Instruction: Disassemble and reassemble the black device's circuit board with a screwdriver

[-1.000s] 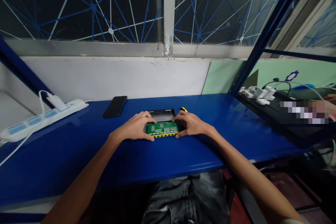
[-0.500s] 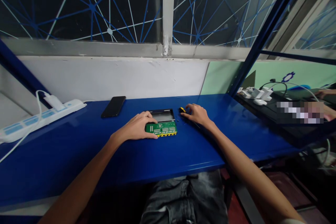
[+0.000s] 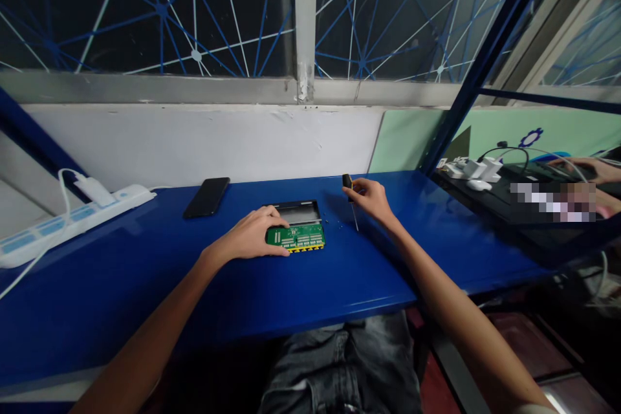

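My left hand (image 3: pixel 255 233) grips the left end of a green circuit board (image 3: pixel 303 235), thumb at its near edge and fingers over the far side. Yellow-framed ports run along the board's near edge. Behind the board lies an open black metal case (image 3: pixel 294 212), partly covered by my fingers. My right hand (image 3: pixel 369 197) is closed around a screwdriver (image 3: pixel 347 182) with a black and yellow handle. Its thin shaft points down, the tip near the table to the right of the board. Several tiny screws (image 3: pixel 326 220) lie between the case and the screwdriver.
A black phone (image 3: pixel 207 197) lies at the back left of the blue table (image 3: pixel 233 310). Beyond it is a white power strip (image 3: pixel 72 223) with a plugged-in charger and cable. At right, another person's hand (image 3: pixel 599 170) is near chargers and cables (image 3: pixel 480 170).
My right hand has lifted the screwdriver off the table and turned it upright, shaft down. My left hand stays on the circuit board. The view has shifted slightly.
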{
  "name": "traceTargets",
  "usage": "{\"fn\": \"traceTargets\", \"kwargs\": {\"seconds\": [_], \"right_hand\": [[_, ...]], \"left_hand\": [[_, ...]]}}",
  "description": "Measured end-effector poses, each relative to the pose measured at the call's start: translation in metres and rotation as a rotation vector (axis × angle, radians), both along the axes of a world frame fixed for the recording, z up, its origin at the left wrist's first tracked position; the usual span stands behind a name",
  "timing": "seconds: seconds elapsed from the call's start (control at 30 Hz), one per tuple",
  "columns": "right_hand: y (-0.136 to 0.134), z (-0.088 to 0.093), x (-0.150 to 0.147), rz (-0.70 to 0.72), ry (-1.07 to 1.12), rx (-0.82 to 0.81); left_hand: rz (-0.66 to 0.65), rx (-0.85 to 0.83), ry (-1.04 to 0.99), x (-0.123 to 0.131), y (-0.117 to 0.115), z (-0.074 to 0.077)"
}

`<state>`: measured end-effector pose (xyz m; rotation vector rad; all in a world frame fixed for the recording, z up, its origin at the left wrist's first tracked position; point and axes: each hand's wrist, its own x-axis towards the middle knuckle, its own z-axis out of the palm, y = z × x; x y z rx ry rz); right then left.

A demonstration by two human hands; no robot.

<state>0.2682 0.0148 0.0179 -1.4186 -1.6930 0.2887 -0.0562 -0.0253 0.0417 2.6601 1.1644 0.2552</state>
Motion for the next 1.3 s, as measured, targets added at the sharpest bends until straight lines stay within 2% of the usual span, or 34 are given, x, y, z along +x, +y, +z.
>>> {"fn": "traceTargets", "kwargs": {"seconds": [0.1,0.2,0.63,0.77,0.87,1.0,1.13,1.3], "right_hand": [[-0.007,0.007,-0.001,0.015,0.22,0.046],[-0.012,0.01,-0.004,0.046,0.337,0.093],[-0.013,0.007,-0.012,0.106,0.388,0.1],[-0.014,0.009,-0.013,0.12,0.466,0.106],[-0.017,0.013,-0.016,0.155,0.568,0.108],[-0.022,0.021,-0.031,0.227,0.733,0.054],[-0.026,0.033,-0.059,0.318,0.816,-0.033],[-0.028,0.043,-0.09,0.396,0.844,-0.047]], "left_hand": [[-0.002,0.011,-0.015,0.0,-0.001,0.0],[-0.005,0.015,-0.035,0.0,-0.001,0.001],[-0.012,0.021,-0.038,0.002,-0.003,0.0],[-0.008,0.025,-0.063,0.003,-0.004,0.002],[-0.018,0.036,-0.154,0.007,-0.005,0.001],[-0.021,0.057,-0.344,0.019,-0.009,-0.001],[-0.01,0.057,-0.48,0.031,-0.011,-0.004],[0.033,0.088,-0.498,0.029,-0.006,-0.01]]}}
